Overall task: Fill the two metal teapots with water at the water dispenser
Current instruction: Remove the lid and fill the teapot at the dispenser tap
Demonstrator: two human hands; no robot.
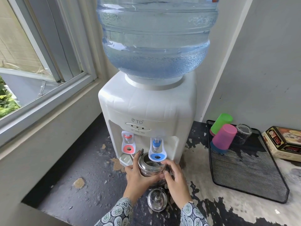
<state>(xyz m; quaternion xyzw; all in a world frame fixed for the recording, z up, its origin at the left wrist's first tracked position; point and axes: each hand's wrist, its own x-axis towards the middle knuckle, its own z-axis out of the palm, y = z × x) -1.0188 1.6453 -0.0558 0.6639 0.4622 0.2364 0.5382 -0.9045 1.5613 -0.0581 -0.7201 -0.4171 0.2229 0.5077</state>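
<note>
Teapot (150, 167) sitting upright, lid off, on the desk (91, 180) directly under the blue tap (157, 150). Left hand (138, 176) wrapping its left side, right hand (174, 178) curling round the right; both equally near. Lid (157, 199) lying just behind. Desk paint peeling; mesh tray (244, 173) occupying the right.

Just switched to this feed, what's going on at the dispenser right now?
A person holds an open metal teapot with both hands under the blue tap of the water dispenser. The left hand wraps its left side, the right hand its right, fingertips near the blue lever. A second lidded teapot sits on the counter between the wrists. Whether water is flowing cannot be told. The red tap is untouched.
</note>
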